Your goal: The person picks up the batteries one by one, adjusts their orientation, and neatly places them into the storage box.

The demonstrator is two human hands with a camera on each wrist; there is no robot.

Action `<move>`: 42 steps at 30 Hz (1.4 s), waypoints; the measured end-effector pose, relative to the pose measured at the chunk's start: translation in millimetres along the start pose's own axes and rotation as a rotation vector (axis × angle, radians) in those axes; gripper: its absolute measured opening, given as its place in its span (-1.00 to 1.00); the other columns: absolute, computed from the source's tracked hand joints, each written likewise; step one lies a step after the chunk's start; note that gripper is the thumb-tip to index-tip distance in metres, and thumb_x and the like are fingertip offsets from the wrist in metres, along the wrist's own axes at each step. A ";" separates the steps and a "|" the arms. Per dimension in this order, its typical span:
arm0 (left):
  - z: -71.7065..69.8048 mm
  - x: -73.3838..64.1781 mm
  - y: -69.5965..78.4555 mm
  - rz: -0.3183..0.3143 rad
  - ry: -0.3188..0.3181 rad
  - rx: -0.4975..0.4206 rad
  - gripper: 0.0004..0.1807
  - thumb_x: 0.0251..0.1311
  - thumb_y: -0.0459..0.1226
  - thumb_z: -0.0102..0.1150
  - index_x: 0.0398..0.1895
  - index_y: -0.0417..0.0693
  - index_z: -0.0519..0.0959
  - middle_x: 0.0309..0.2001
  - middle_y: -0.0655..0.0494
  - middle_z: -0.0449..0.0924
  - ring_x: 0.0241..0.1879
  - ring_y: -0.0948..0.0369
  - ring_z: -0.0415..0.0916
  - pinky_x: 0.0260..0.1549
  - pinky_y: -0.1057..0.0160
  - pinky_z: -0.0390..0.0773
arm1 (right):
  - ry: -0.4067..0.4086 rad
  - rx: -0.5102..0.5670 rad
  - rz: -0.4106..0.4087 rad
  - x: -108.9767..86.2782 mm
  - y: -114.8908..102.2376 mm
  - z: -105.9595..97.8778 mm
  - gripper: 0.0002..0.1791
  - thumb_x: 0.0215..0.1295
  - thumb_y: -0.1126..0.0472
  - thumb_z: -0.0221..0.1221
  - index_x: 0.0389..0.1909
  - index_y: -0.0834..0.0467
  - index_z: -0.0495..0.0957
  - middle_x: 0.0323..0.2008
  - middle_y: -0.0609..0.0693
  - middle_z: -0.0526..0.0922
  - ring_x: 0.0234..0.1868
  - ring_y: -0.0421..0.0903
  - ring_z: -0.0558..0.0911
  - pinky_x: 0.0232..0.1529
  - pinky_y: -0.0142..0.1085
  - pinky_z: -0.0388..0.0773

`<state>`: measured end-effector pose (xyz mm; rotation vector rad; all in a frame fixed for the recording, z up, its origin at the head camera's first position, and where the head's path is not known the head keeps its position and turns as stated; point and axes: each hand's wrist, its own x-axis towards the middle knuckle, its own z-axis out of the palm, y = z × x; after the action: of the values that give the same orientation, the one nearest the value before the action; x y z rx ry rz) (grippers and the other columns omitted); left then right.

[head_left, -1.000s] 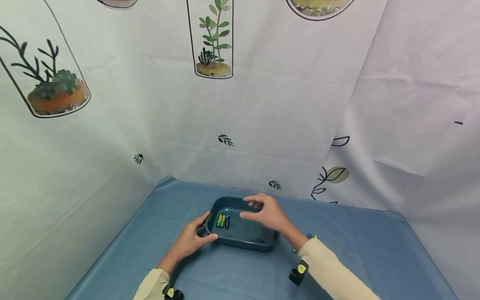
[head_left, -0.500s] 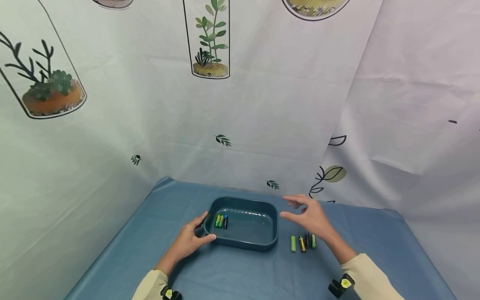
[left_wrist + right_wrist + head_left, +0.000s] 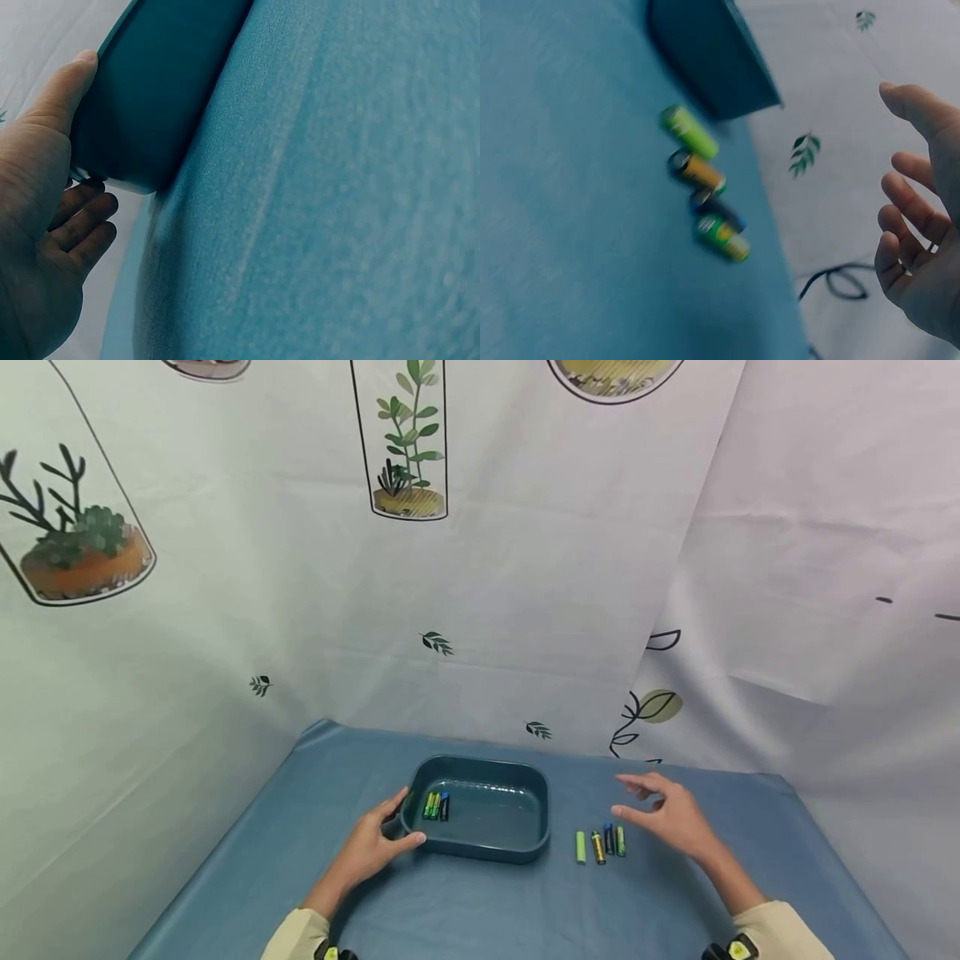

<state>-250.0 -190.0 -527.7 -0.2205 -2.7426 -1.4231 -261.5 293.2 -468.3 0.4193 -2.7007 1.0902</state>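
A dark teal rectangular baking dish [image 3: 495, 853] stands on the table. My left hand [image 3: 367, 846] holds it at its left end, thumb on the near side and fingers round the far left corner; the left wrist view shows that thumb [image 3: 66, 90] against the dish wall. Inside, at the left, three batteries [image 3: 436, 806] lie side by side, two green and one dark with blue. Several more batteries [image 3: 598, 847] lie in a row right of the dish, green, gold-and-black and dark blue. My right hand [image 3: 671, 817] hovers beyond them to the right, fingers relaxed, holding nothing.
A blue cloth [image 3: 450, 910] covers the table. White curtain walls [image 3: 480, 577] with printed plants rise behind it and at both sides. The batteries on the cloth sit a short way from the dish's right end.
My right hand has moved from above the dish to the right, past the loose batteries, which now show fully. My left hand keeps its place at the dish. The head view has turned slightly right.
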 end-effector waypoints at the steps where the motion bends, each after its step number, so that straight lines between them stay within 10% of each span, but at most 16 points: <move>1: -0.4 -0.4 -0.6 -0.004 0.002 -0.001 -0.01 0.11 -0.01 0.54 0.58 0.00 0.27 0.50 -0.20 0.28 0.35 -0.24 0.39 0.18 -0.21 0.51 | -0.009 0.002 0.011 -1.6 3.7 1.7 -0.43 0.24 -0.08 0.44 0.24 0.02 0.64 -0.05 -0.05 0.65 -0.09 0.03 0.57 -0.27 -0.30 0.53; 42: -0.7 -1.5 0.2 -0.004 0.003 0.003 -0.01 0.11 -0.01 0.54 0.58 0.02 0.26 0.51 -0.16 0.26 0.37 -0.22 0.37 0.21 -0.22 0.49 | -0.146 -0.094 0.048 -22.7 67.2 32.9 -0.30 0.05 -0.22 0.51 0.16 0.08 0.68 -0.07 -0.11 0.66 -0.08 -0.13 0.62 -0.11 -0.17 0.57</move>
<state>-248.5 -190.6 -527.3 -0.2118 -2.7439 -1.4193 -265.1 320.6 -541.4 0.4360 -2.8896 0.9755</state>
